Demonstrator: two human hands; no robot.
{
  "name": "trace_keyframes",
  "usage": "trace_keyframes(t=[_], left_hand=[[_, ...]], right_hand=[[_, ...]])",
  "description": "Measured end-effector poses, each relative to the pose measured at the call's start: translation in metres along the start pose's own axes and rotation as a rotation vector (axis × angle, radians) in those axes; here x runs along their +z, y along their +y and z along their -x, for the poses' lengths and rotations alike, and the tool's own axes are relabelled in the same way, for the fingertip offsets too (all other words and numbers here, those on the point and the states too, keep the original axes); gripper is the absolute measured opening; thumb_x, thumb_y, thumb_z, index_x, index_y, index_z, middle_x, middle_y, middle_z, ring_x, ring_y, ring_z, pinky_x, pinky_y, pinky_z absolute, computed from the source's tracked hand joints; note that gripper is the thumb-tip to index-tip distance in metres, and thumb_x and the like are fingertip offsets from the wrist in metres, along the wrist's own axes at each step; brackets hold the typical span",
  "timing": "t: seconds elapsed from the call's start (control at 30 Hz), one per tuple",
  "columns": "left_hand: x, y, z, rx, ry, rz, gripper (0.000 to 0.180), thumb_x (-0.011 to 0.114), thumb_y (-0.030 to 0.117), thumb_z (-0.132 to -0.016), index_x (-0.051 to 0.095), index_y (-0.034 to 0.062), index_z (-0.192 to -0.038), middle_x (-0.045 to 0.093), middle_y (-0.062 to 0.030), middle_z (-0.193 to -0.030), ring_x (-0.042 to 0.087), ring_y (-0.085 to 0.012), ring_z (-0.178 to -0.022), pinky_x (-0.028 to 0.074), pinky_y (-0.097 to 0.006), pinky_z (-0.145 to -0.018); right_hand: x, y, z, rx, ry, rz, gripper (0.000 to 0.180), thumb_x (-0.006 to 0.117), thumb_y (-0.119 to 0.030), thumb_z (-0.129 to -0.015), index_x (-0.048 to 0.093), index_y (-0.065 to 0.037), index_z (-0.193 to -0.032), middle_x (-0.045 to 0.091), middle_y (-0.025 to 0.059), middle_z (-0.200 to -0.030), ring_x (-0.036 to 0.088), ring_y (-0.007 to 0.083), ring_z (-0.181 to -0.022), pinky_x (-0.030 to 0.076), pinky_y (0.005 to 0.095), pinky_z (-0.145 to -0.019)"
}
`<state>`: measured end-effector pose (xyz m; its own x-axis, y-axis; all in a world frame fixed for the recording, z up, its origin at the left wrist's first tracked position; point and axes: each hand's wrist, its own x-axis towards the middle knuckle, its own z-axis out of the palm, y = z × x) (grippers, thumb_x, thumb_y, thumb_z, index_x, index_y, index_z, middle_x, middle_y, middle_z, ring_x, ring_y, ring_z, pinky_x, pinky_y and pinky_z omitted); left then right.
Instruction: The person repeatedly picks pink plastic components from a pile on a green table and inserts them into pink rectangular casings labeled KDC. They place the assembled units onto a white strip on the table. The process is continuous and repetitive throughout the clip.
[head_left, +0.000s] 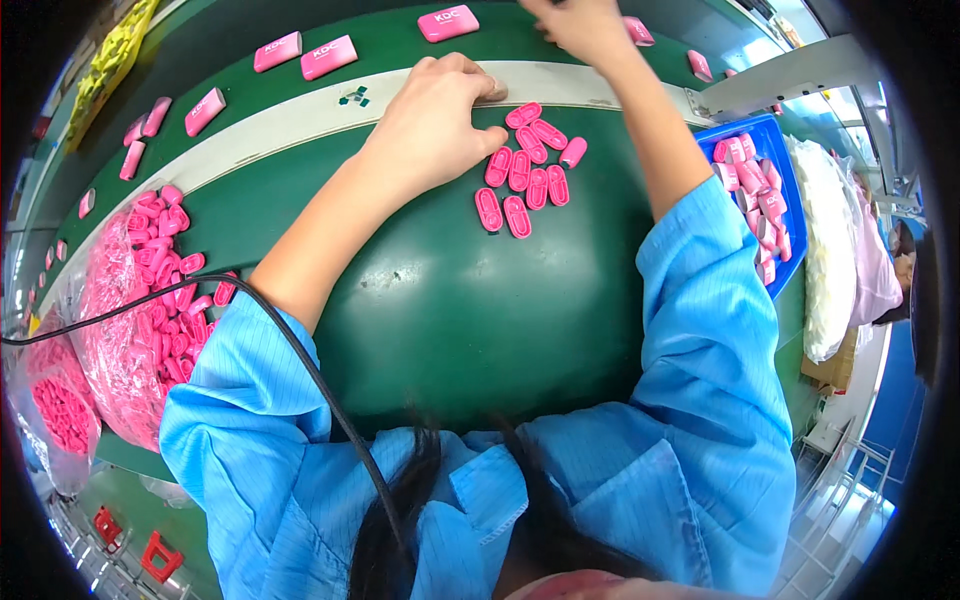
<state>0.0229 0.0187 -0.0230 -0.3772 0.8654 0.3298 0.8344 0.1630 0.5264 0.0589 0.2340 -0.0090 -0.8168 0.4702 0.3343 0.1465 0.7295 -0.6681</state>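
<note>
My left hand (435,125) rests on the pale rail (300,122) along the far side of the green work surface. Its thumb is apart from the loosely bent fingers, close to a group of small pink oval plastic shells (518,170), and nothing shows in its grasp. Most shells lie hollow side up; one lies rounded side up. Beyond the rail, my right hand (582,28) reaches over the green belt at the top edge of the view. Its visible fingers are apart and seem to hold nothing, though the picture's edge cuts some off. Left of it sits a pink-and-white oblong piece (447,23).
More pink-and-white pieces (329,57) lie along the belt. A clear plastic bag (110,300) spills pink shells at left. At right, a blue tray (790,190) holds pink-and-white pieces beside a white bag (828,250). A black cable (300,350) crosses my left sleeve.
</note>
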Motion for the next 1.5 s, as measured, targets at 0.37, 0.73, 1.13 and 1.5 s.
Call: trace_keyframes(t=[0.37,0.73,1.13,1.5], left_hand=[[-0.004,0.008,-0.001,-0.145,0.045,0.153,0.025,0.071,0.014,-0.078,0.067,0.0034,-0.100,0.066,-0.0084,-0.090,0.063,-0.0191,-0.081,0.051,-0.028,-0.078],[-0.002,-0.016,-0.003,-0.405,0.146,1.103,0.032,0.064,0.011,-0.089,0.057,-0.0076,-0.114,0.066,-0.0144,-0.101,0.066,-0.0166,-0.087,0.055,-0.026,-0.081],[-0.005,0.003,0.005,-0.237,0.257,0.495,0.033,0.064,0.007,-0.085,0.059,-0.0063,-0.115,0.069,-0.0168,-0.093,0.068,-0.0241,-0.076,0.055,-0.030,-0.069],[-0.002,-0.006,-0.001,0.081,0.478,-0.162,0.041,0.062,0.011,-0.084,0.051,-0.0078,-0.119,0.064,-0.0252,-0.095,0.063,-0.0365,-0.086,0.051,-0.039,-0.077]], right_hand=[[-0.025,0.018,0.043,0.171,-0.195,-0.312,0.028,0.066,-0.010,-0.085,0.059,0.001,-0.110,0.065,0.0126,-0.094,0.064,0.0162,-0.072,0.052,0.0267,-0.063],[-0.002,-0.018,0.077,0.252,-0.348,-0.765,0.032,0.066,-0.009,-0.087,0.056,0.001,-0.115,0.066,0.0108,-0.100,0.066,0.0163,-0.090,0.054,0.0240,-0.081],[0.005,-0.027,0.086,0.103,-0.155,-0.703,0.032,0.067,-0.009,-0.086,0.058,0.003,-0.114,0.068,0.0132,-0.104,0.067,0.0193,-0.090,0.054,0.0286,-0.080],[0.031,-0.022,0.045,0.195,-0.268,-0.790,0.026,0.065,-0.002,-0.084,0.059,0.008,-0.108,0.067,0.0124,-0.094,0.065,0.0140,-0.083,0.055,0.0240,-0.072]])
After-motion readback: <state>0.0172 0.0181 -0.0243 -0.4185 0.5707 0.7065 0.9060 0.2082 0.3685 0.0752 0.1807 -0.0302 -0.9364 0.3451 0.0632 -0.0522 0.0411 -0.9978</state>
